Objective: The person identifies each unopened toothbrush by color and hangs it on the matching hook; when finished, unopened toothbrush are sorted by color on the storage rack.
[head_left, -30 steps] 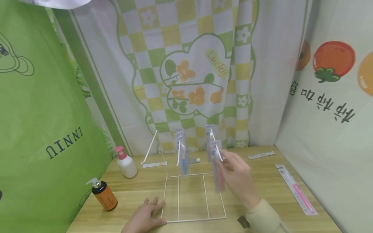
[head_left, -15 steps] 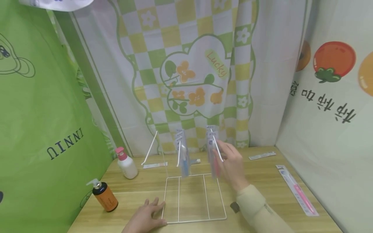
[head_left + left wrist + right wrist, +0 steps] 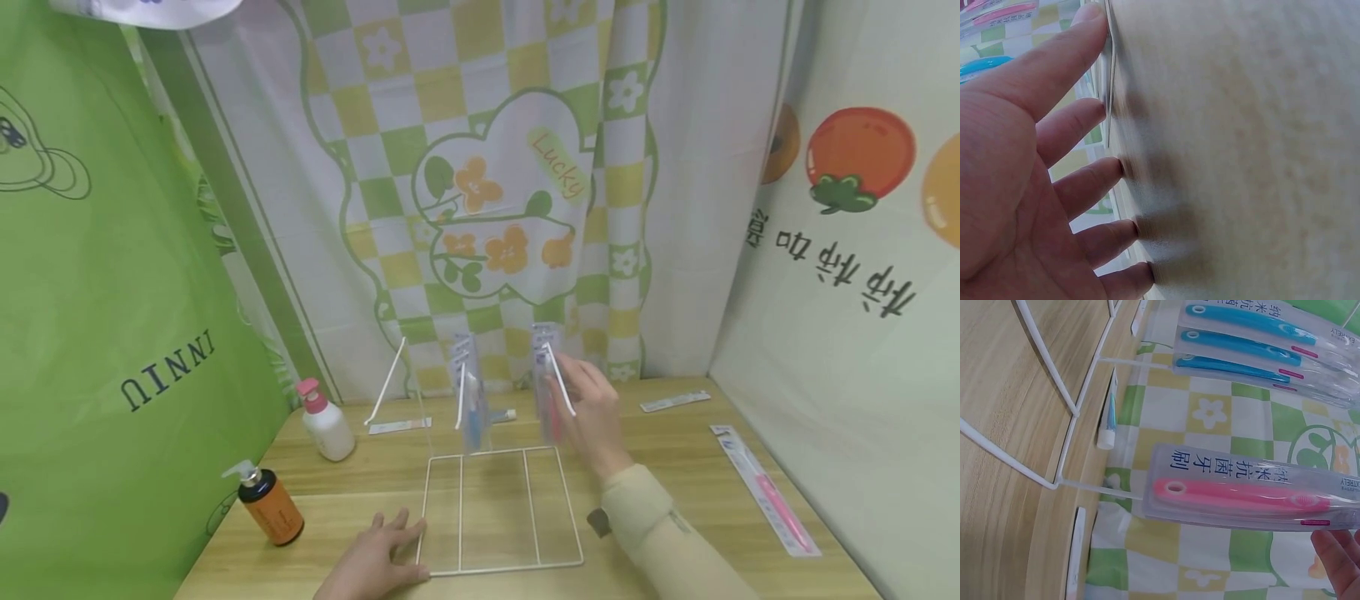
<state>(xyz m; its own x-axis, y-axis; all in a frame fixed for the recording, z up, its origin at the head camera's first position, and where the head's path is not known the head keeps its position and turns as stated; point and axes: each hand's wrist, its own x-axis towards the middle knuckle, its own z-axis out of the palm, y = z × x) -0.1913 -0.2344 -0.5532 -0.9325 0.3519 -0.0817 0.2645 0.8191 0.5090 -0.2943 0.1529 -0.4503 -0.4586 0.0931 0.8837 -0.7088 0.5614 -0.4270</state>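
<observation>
A white wire display rack (image 3: 498,570) stands on the wooden table, three prongs sticking out toward me. My left hand (image 3: 378,554) rests at its base's left front corner, fingers spread and fairly straight; in the left wrist view the fingertips (image 3: 1124,167) touch the table and the thumb lies at the wire. At the right prong, my right hand (image 3: 592,417) pinches a packaged pink toothbrush (image 3: 1241,495) near the top of its pack. The hand partly hides this pack. Several packaged blue toothbrushes (image 3: 474,408) hang on the middle prong. The left prong (image 3: 386,381) bears nothing.
Another packaged pink toothbrush (image 3: 765,490) lies at the table's right. A white pump bottle (image 3: 327,425) and an orange-labelled bottle (image 3: 272,507) stand left. Behind the rack lie a small tube (image 3: 502,414) and flat strips (image 3: 399,426); a dark object (image 3: 598,522) lies near my right sleeve.
My right hand has moved the pink toothbrush pack backward and up along the right prong, toward the curtain, now close to the pack behind. My left hand has stayed at the base.
</observation>
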